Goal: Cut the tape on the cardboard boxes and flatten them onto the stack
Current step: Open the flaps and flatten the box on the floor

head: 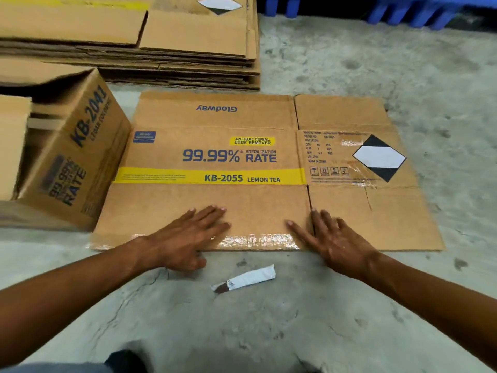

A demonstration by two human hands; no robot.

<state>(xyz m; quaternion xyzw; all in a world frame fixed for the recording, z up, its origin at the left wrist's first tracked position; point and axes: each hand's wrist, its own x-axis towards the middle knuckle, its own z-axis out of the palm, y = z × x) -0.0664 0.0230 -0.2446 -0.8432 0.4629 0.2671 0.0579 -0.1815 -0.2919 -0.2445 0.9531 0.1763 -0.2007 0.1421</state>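
A flattened cardboard box printed "KB-2055 LEMON TEA" lies flat on the concrete floor in front of me. Clear tape shines along its near edge. My left hand rests palm down on the near flap, fingers spread, holding nothing. My right hand presses flat on the same near edge, across the slit between two flaps. Behind the box lies the stack of flattened boxes. An unflattened box marked "KB-2041" lies on its side at the left, touching the flat box.
A small knife wrapped in white paper lies on the floor between my forearms. Blue plastic legs stand at the far right. Bare concrete floor spreads to the right.
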